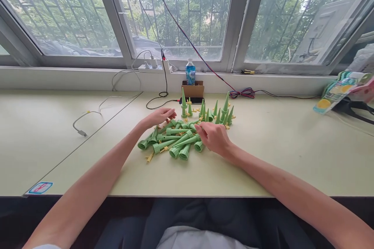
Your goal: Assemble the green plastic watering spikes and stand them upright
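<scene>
A heap of green cone-shaped plastic spikes (pixel 172 142) with small yellow valves lies on the pale table (pixel 277 155) in front of me. Behind it several of the same spikes (pixel 217 113) stand upright, tips up. My left hand (pixel 159 117) rests at the heap's far left edge, fingers curled over the tip ends of the spikes. My right hand (pixel 214 137) sits at the heap's right side, fingers closed around one lying spike. What the left fingers hold is hidden.
A water bottle (pixel 190 72) stands in a small cardboard box (pixel 193 88) at the back, with a dark phone (pixel 195 100) before it. A power strip (pixel 152 68) and cables lie on the sill. A white cable (pixel 87 118) lies at left; colourful packaging (pixel 341 91) at right.
</scene>
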`<action>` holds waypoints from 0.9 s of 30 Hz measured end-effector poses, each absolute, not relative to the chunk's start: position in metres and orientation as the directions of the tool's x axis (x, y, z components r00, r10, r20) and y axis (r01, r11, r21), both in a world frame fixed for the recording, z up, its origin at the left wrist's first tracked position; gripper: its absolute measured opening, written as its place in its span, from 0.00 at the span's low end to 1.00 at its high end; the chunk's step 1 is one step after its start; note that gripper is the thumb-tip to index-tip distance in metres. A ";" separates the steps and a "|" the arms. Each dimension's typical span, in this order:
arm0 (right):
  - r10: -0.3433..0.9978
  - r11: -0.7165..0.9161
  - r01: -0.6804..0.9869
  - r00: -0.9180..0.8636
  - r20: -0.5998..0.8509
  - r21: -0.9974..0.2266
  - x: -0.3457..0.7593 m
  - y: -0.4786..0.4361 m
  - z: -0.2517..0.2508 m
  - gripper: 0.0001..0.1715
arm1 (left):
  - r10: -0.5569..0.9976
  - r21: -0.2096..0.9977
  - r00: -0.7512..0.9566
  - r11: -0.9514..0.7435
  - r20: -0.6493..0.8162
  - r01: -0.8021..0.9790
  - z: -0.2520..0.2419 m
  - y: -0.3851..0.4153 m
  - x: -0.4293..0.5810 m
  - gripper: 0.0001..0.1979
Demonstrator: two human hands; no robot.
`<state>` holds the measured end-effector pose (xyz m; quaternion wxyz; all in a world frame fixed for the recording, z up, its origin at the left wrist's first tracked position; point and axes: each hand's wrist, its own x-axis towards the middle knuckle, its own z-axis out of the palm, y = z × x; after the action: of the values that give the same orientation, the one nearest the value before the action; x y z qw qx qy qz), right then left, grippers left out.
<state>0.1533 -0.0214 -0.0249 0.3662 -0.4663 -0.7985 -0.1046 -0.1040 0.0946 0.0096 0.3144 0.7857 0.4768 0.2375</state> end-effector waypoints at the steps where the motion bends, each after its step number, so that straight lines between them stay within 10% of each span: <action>1: 0.674 0.546 0.820 -0.306 0.672 -0.174 0.153 -0.021 -0.025 0.26 | 0.900 0.755 0.430 -0.332 0.074 0.565 0.010 0.094 -0.108 0.32; 17: 0.753 0.519 0.831 -0.333 0.567 -0.201 0.158 -0.012 -0.020 0.14 | 0.966 0.946 -0.053 -0.237 0.254 0.221 -0.024 0.074 -0.094 0.23; 27: 0.735 0.544 0.769 -0.242 0.633 -0.336 0.164 -0.007 -0.021 0.12 | 0.837 0.708 -0.032 -0.440 0.546 0.553 0.000 0.071 -0.075 0.19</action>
<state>0.1638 -0.0072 -0.0211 0.3886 -0.4772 -0.7879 -0.0220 -0.0755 0.0714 -0.0001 0.1405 0.6812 0.5102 0.5059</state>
